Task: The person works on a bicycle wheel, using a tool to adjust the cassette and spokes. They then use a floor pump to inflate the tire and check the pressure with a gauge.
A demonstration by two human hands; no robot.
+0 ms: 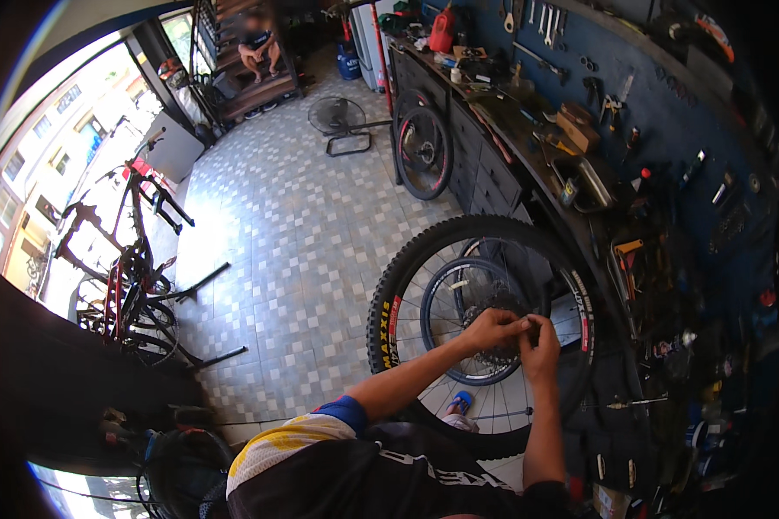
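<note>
My left hand (493, 331) and my right hand (541, 346) meet fingertip to fingertip in front of the middle of a large bicycle wheel. Both are closed in a pinch; anything between the fingers is too small to make out. The wheel stands upright, with a black knobby tire (485, 227) and thin spokes. Behind my hands a dark cassette (511, 298) shows in part, its lower area covered by my fingers. Through the spokes appears a smaller wheel (430, 320) with a dark tire.
Along the right runs a workbench (493, 108) crowded with tools, more hanging on the blue wall (614, 52). Wheels (424, 156) lean on its drawers. A fan (337, 115) stands on the tiled floor (277, 233). A bicycle frame (130, 233) is at left; a person (258, 52) sits on the stairs.
</note>
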